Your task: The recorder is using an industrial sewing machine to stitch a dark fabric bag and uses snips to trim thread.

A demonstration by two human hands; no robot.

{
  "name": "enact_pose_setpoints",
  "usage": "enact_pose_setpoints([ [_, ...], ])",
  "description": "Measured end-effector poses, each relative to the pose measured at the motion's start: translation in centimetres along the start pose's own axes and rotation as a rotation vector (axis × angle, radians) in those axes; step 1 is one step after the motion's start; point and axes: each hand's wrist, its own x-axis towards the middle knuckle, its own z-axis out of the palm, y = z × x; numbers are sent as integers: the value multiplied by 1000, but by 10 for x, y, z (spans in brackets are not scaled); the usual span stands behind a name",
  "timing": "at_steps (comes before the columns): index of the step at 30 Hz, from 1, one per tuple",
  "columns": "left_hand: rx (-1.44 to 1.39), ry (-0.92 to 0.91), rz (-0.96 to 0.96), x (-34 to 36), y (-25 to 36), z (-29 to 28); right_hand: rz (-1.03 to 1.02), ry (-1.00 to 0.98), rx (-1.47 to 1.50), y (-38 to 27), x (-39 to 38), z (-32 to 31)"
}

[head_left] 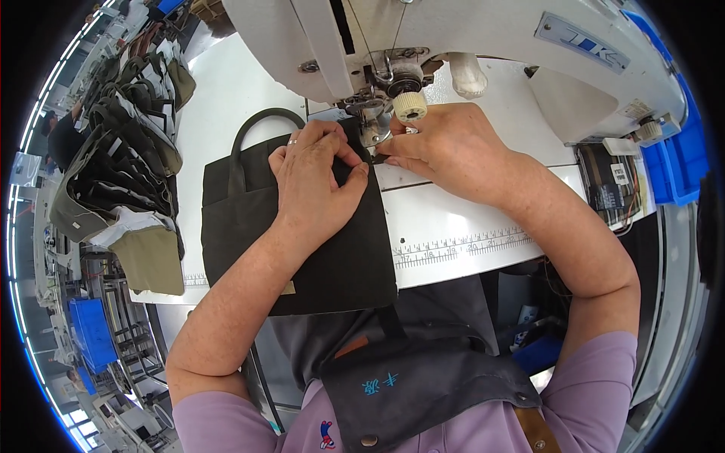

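A dark olive fabric bag (332,264) with a looped handle (239,155) lies on the white sewing table (438,211), its upper right corner at the presser foot (375,124) of a sewing machine (423,30). My left hand (313,170) rests on the bag, fingers bent and pressed together on its fabric, just left of the presser foot. My right hand (445,147) is closed in a pinch right of the needle area, at the bag's edge; what its fingertips hold is too small to make out.
A pile of olive fabric pieces (113,166) lies at the left. At the right are a flat dark item (596,181) and a blue plastic bin (672,170). A printed ruler (461,245) runs along the front edge. Another person (57,124) is in the left background.
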Motion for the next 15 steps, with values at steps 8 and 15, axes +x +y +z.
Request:
enact_pose_setpoints([
  [8, 8, 1, 16, 4, -3, 0, 90, 82, 213, 8, -6, 15],
  [15, 24, -8, 14, 3, -2, -1, 76, 18, 166, 5, -6, 15],
])
